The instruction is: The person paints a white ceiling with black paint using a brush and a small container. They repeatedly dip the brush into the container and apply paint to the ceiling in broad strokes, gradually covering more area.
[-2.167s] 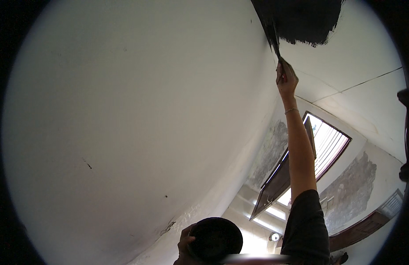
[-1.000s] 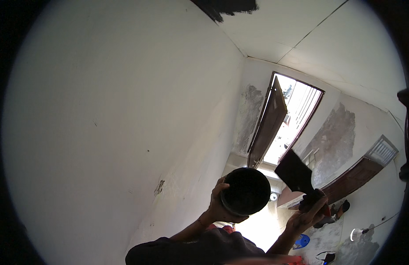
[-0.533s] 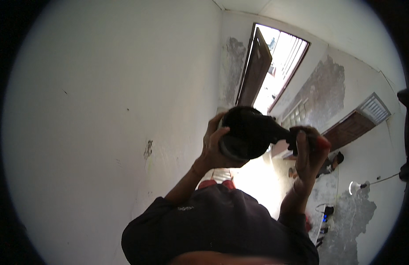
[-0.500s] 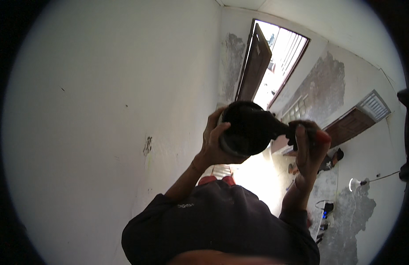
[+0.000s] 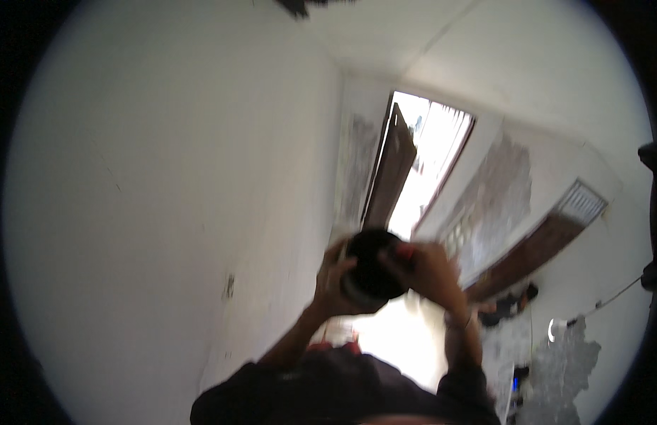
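Black and round, one small pot (image 5: 371, 273) sat raised between two hands in the lower middle of the view, blurred by motion. One left hand (image 5: 335, 283) clasped its left side, fingers wrapped around the wall. One right hand (image 5: 429, 273) pressed against its right side, curled, with a small red thing at the fingertips that the blur left unclear; whether it gripped the pot itself or something at the rim could not be told. Both forearms rose from dark sleeves (image 5: 343, 389) at the bottom edge. One broad white wall (image 5: 165, 212) filled the left. One dark door (image 5: 389, 173) stood open beside one bright doorway (image 5: 431, 163) behind the pot. Two rough grey patches (image 5: 495, 198) marked the far wall, and one dark patch (image 5: 300, 6) showed on the ceiling at the top edge.
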Available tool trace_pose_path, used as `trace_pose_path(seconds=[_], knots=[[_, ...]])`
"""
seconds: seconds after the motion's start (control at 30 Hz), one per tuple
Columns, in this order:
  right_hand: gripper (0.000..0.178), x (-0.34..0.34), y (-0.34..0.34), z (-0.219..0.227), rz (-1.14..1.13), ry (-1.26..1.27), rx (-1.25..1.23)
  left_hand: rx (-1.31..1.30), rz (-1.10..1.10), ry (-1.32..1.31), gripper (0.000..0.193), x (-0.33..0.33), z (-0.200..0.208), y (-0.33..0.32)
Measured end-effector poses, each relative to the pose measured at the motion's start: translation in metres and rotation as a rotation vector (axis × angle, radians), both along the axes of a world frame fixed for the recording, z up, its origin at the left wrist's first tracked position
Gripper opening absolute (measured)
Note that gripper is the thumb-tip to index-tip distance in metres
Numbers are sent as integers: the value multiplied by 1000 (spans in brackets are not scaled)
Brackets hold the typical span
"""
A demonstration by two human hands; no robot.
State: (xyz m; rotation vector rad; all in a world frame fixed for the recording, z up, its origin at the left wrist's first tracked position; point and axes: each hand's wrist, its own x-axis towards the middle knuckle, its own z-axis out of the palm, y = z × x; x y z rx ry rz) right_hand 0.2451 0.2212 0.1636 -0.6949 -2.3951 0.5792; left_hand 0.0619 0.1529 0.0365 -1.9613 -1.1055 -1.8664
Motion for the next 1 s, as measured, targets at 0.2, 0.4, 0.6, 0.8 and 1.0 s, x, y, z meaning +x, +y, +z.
trace_pose_path(seconds=[0.2,0.4,0.6,0.8,1.0], knots=[[34,-15,16,3,31,-94,13,-121,-35,37,113,-7,-1,4],[29,-1,23,21,-75,121,-174,-48,-42,7,111,-15,2,16],[29,17,34,35,-134,562,-337,-34,-22,-55,112,-17,14,22],[29,27,38,44,-168,800,-310,7,1,-39,112,-17,26,23],[35,27,44,42,-288,916,-305,-11,7,-4,113,-20,34,20]])
